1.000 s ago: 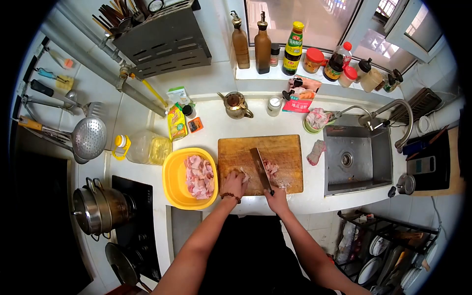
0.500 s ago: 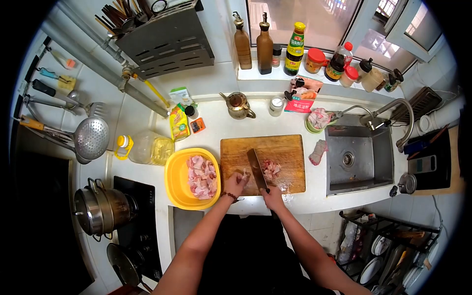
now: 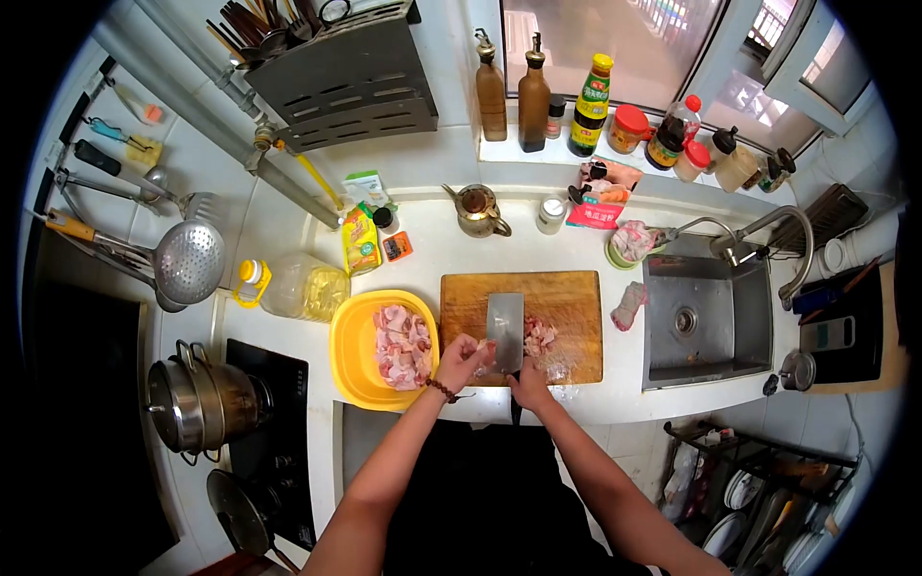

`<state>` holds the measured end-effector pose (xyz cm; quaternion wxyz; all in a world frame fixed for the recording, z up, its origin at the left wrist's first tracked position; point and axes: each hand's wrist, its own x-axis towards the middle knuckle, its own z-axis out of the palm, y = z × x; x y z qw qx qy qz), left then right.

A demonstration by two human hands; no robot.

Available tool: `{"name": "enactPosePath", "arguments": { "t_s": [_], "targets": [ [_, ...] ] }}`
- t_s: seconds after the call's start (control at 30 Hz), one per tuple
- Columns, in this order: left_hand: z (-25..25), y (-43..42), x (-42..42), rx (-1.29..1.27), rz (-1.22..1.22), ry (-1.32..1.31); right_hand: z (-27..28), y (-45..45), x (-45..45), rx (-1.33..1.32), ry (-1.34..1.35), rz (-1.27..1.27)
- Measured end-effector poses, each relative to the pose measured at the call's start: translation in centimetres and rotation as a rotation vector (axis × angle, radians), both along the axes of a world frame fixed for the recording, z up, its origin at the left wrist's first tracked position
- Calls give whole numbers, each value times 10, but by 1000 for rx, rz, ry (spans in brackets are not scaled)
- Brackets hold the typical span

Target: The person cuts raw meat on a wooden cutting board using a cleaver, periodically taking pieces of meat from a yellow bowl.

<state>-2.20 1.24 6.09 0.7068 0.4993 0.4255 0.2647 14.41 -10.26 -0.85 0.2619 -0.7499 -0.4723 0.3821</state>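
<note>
Cutting board (image 3: 567, 298) extends past my cleaver (image 3: 505, 322) | right hand (image 3: 529, 390) grips its handle (image 3: 516, 413) — partly hidden | left hand (image 3: 463, 361) pinches meat (image 3: 489, 352) — outline unclear

The window (image 3: 605, 48) is bright; the left wall (image 3: 226, 168) is white-tiled; the floor (image 3: 626, 444) is pale.

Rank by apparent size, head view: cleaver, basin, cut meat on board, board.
1. Board
2. Basin
3. Cleaver
4. Cut meat on the board, loose pile, so its outline is approximate
</note>
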Motion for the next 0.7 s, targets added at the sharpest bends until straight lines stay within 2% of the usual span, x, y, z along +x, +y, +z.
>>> {"name": "enactPosePath", "arguments": {
  "t_s": [0.1,0.17,0.3,0.37,0.4,0.47,0.53,0.7],
  "targets": [
    [-9,0,-6,59,-63,31,22,0,-3,-95,-27,-20],
    [-9,-1,-5,100,-93,51,40,2,1,-167,-76,60],
    [12,-2,-4,117,-109,2,55,7,11,-207,-218,162],
    [30,-2,1,129,-119,8,94,15,15,288,195,-28],
    [46,-2,6,59,-106,-82,120,19,16,288,196,-26],
    [72,-6,9,-16,-99,-170,164,24,15,402,487,38],
    [88,-5,14,27,-201,-127,157,30,19,428,456,57],
    [102,-3,19,-34,-131,-249,154,33,22,423,505,34]
  ]
}}
